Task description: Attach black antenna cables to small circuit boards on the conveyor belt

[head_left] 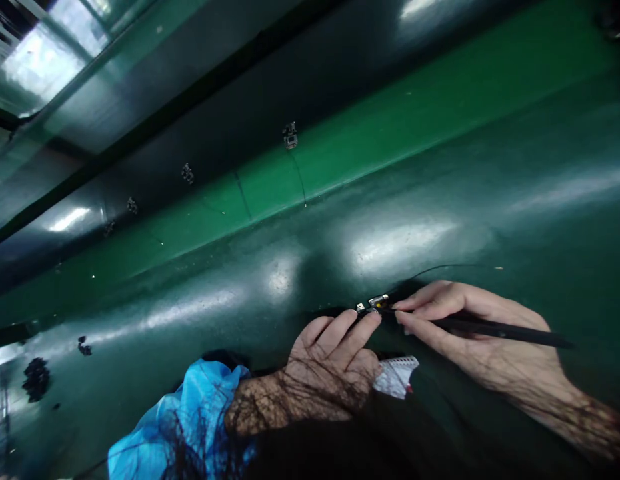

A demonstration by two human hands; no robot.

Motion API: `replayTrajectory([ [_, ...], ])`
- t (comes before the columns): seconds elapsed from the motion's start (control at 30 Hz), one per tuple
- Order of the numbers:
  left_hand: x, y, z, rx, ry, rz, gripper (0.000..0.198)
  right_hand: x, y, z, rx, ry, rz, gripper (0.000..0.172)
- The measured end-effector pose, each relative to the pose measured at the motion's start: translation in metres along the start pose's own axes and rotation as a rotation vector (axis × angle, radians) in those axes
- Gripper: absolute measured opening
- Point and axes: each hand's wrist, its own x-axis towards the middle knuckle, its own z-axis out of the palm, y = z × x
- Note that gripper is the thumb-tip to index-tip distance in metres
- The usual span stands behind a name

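Observation:
My left hand (335, 360) lies palm up on the green surface, its fingertips pressed on the near edge of a small circuit board (377, 303) with metal parts and a bit of yellow. Part of the board is hidden under those fingers. Held like a pen in my right hand (470, 320) is a slim black tool (500, 330), with its tip at the board's right side. Whether it is a pair of tweezers I cannot tell. A thin black wire (455, 266) curves away beyond my right fingers to a small bright end. Beside my left thumb lies a white printed slip (396, 375).
A bright green strip (350, 153) runs across the bench, with several small boards along its far edge, such as one board (291, 135) with a trailing wire. Dark clumps of parts (36, 380) lie at the left. A blue sleeve (185, 407) covers my left forearm.

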Motion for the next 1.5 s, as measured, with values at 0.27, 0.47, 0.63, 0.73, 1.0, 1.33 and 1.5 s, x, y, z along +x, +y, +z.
replayTrajectory([
  [0.27,0.012,-0.005,-0.011,-0.023,-0.001,-0.014,0.021,0.0,-0.002,-0.002,0.002,-0.008,0.016,0.021],
  [0.47,0.013,-0.004,-0.012,-0.038,0.007,-0.021,0.025,-0.002,0.0,-0.001,-0.001,-0.006,0.012,0.021],
  [0.63,0.014,-0.005,-0.012,-0.045,0.016,-0.019,0.025,-0.001,-0.003,0.0,0.021,-0.019,0.01,0.02],
  [0.73,0.013,-0.006,-0.011,-0.021,0.012,-0.01,0.018,-0.001,-0.004,0.0,0.019,-0.021,0.018,0.021],
  [1.0,0.015,-0.006,-0.014,0.001,-0.018,-0.002,0.023,0.0,-0.007,0.0,-0.007,-0.012,0.03,0.021],
  [1.33,0.018,-0.006,-0.017,-0.017,-0.02,-0.013,0.027,-0.001,-0.002,-0.001,-0.026,-0.04,0.014,0.025],
  [1.5,0.011,-0.005,-0.015,-0.03,-0.009,0.037,0.026,-0.003,-0.004,0.0,-0.073,-0.045,0.007,0.026],
])
